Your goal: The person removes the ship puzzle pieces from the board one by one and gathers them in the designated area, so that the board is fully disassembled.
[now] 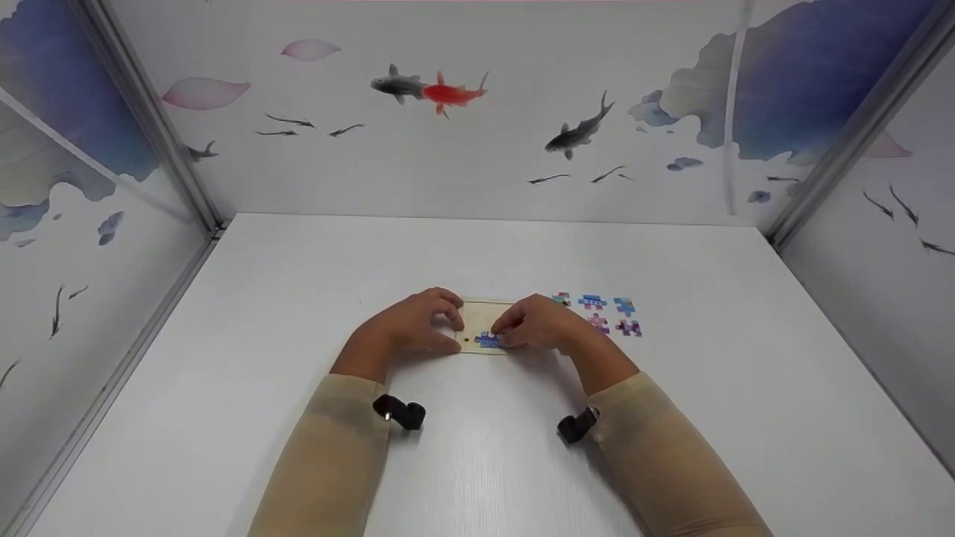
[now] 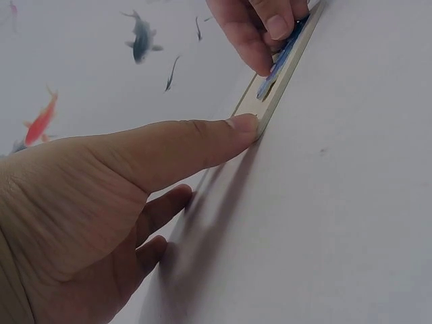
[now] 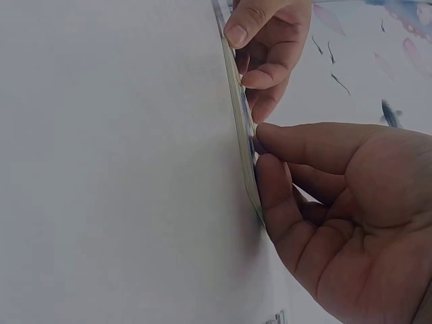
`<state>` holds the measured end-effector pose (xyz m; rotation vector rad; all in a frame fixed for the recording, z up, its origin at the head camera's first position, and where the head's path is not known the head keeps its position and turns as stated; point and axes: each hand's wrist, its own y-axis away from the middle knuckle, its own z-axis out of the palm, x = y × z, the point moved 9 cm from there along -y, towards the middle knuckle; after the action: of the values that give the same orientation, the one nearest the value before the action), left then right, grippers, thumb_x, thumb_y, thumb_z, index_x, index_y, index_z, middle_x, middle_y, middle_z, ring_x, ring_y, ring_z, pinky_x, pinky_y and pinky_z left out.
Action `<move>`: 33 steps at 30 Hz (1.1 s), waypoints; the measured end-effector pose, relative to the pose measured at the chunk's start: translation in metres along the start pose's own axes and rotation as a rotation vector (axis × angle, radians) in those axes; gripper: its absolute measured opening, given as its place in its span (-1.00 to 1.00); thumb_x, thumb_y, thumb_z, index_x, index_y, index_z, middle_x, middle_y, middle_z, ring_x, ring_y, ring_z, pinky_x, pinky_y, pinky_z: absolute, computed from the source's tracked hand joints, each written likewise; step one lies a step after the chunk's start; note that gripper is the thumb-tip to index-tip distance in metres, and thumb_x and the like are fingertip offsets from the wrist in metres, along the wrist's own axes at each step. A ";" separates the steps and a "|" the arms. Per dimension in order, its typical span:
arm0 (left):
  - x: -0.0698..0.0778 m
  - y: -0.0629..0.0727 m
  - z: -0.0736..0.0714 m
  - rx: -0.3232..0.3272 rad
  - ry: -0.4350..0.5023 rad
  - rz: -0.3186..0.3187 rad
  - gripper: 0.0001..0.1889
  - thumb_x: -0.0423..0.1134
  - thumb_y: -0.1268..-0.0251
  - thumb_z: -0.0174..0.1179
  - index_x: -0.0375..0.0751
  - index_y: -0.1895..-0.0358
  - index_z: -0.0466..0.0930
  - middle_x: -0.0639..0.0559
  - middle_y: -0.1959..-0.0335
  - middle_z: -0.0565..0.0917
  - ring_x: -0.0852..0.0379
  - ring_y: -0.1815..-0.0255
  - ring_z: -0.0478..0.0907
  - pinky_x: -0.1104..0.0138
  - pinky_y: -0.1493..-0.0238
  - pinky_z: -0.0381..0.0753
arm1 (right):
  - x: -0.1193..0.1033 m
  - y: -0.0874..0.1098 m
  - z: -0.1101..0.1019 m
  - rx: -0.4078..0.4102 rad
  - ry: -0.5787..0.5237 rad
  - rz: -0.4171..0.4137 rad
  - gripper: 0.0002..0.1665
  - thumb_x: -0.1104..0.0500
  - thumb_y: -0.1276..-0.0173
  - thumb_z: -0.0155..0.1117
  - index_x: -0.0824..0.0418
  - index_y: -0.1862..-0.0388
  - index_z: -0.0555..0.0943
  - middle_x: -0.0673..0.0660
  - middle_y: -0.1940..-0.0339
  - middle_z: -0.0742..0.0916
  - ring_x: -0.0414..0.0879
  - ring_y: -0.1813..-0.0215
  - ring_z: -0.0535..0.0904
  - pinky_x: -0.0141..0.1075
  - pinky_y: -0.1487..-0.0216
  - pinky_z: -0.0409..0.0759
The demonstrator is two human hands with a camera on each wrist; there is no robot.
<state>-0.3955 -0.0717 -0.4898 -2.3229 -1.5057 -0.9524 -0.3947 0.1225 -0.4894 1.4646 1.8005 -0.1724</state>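
A shallow pale wooden puzzle tray lies flat on the white table in the head view. My left hand holds its left end, thumb at the near corner and fingers at the far corner. In the left wrist view that thumb presses on the tray's corner. A blue jigsaw piece sits along the tray's near side, partly covered by my right hand. The right fingers are curled, with thumb and fingertips pinching at the blue piece. The right hand hides the tray's right end.
Several loose jigsaw pieces lie right of the tray, including a blue one, another blue one and a dark multicoloured one. White panels with painted fish enclose the table at the back and sides.
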 end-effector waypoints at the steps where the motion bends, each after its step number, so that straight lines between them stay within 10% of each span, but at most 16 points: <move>1: 0.000 0.000 0.000 -0.001 0.001 0.004 -0.80 -0.06 -0.21 0.57 0.24 0.14 0.76 0.28 -0.51 0.47 0.03 -0.71 0.23 -0.03 -0.73 0.22 | 0.000 0.000 0.000 0.002 -0.001 -0.004 -0.79 0.09 -0.47 0.43 -0.12 0.00 0.87 -0.05 -0.11 0.83 -0.04 -0.11 0.61 -0.16 -0.16 0.60; 33: 0.001 0.000 0.000 -0.009 0.015 0.017 -0.79 -0.06 -0.21 0.58 0.22 0.13 0.77 0.26 -0.51 0.47 0.00 -0.72 0.24 -0.04 -0.74 0.20 | 0.009 -0.002 -0.002 0.043 -0.186 0.021 -0.90 0.14 -0.50 0.43 -0.02 0.12 0.85 0.01 0.06 0.85 -0.10 0.06 0.72 -0.35 -0.02 0.73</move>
<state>-0.3955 -0.0710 -0.4898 -2.3256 -1.4766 -0.9727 -0.3976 0.1294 -0.4945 1.4465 1.6402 -0.3277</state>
